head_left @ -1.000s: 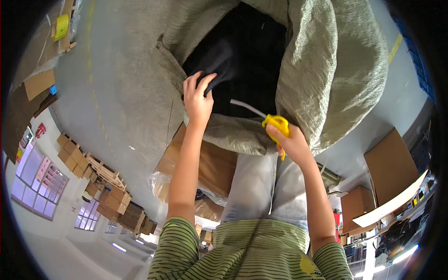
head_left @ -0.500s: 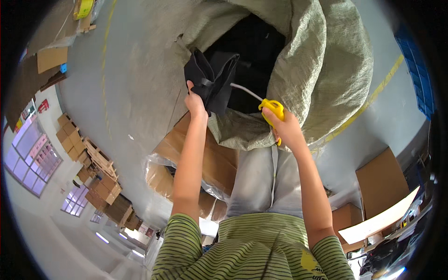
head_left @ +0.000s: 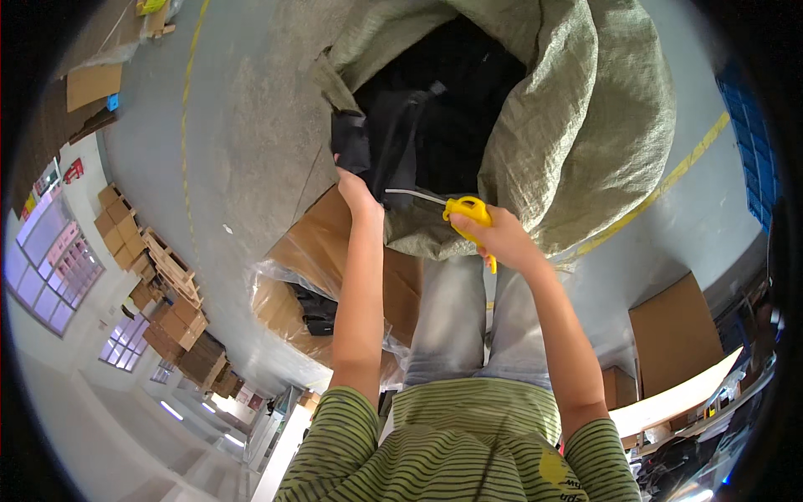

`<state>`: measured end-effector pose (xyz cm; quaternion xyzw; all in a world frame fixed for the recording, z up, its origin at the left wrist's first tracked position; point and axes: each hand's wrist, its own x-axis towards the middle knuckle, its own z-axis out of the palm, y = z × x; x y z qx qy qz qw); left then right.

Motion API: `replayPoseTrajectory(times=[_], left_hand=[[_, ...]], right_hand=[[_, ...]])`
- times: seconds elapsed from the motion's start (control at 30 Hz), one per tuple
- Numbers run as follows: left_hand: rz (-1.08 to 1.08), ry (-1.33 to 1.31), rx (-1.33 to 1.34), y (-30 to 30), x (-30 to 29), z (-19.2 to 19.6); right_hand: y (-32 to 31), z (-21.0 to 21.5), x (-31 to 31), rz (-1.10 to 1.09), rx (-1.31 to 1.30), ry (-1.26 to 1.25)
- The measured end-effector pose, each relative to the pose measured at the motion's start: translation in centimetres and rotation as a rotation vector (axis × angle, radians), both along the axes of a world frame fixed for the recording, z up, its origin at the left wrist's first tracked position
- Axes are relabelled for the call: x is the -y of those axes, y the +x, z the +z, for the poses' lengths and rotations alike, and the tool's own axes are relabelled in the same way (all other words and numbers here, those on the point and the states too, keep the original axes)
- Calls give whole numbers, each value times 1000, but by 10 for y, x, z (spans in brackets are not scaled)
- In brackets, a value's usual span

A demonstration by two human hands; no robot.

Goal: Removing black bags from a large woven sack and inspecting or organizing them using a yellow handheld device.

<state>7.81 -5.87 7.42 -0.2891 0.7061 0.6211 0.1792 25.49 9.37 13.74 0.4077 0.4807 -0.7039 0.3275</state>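
Note:
My left hand (head_left: 358, 192) is closed on the near left edge of a black fabric item (head_left: 391, 138), perhaps a bag or pouch, spread over the mouth of a large woven sack (head_left: 544, 142). In my right hand (head_left: 508, 241) is a yellow air blow gun (head_left: 468, 212) with a long thin metal nozzle. The nozzle points left, its tip close to the black fabric near my left hand. More black material (head_left: 468, 100) lies inside the sack. It is hard to make out where the held item ends against that dark pile.
Left of my legs stands a cardboard box (head_left: 284, 322) with clear plastic film and black items in it. A blue plastic crate (head_left: 749, 151) is at the far right, and a cardboard sheet (head_left: 677, 335) at the lower right. Stacked cartons (head_left: 176, 326) line the left side.
The black item has come down lower and been spread out over the sack mouth. The air gun has moved left, bringing its nozzle tip nearer my left hand.

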Motion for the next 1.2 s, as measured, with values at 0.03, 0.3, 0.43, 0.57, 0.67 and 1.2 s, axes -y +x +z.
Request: replayPoseTrajectory(times=[0.03, 0.3, 0.43, 0.57, 0.67, 1.2], left_hand=[[99, 233, 96, 0, -4, 1], [103, 669, 602, -20, 78, -36], [461, 1139, 929, 1, 58, -27], [206, 732, 551, -1, 71, -23], [-57, 39, 153, -7, 56, -7], [-1348, -770, -773, -8, 56, 51]], right_hand=[[4, -7, 10, -22, 20, 127], [-7, -6, 13, -236, 48, 143], [12, -14, 7, -238, 28, -35], [6, -10, 7, -225, 41, -203], [11, -13, 14, -407, 89, 261], [-4, -1, 34, 58, 54, 44]])
